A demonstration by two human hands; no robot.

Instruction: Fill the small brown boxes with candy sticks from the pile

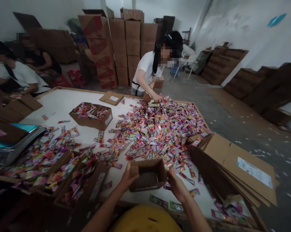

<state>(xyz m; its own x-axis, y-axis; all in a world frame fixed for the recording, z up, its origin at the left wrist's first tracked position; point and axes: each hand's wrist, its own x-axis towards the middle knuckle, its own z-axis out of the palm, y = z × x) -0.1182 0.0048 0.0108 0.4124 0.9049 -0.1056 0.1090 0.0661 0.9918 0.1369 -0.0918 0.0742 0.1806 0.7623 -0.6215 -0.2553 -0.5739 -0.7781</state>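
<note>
I hold a small open cardboard box point(149, 175) over the near edge of the white table point(63, 103). My left hand point(126, 179) grips its left wall, fingers wrapped on the rim. My right hand point(176, 184) clasps its right side. The box looks empty inside. Just beyond it spreads a big heap of colourful small packets point(160, 129).
Open boxes partly filled with packets point(91, 114) point(80, 180) sit left of me. A scale point(10, 145) stands at far left. Flattened cartons point(234, 167) are stacked at the right. A person across the table point(147, 71) reaches into the heap; other people sit at far left. Stacked cartons point(126, 45) line the back.
</note>
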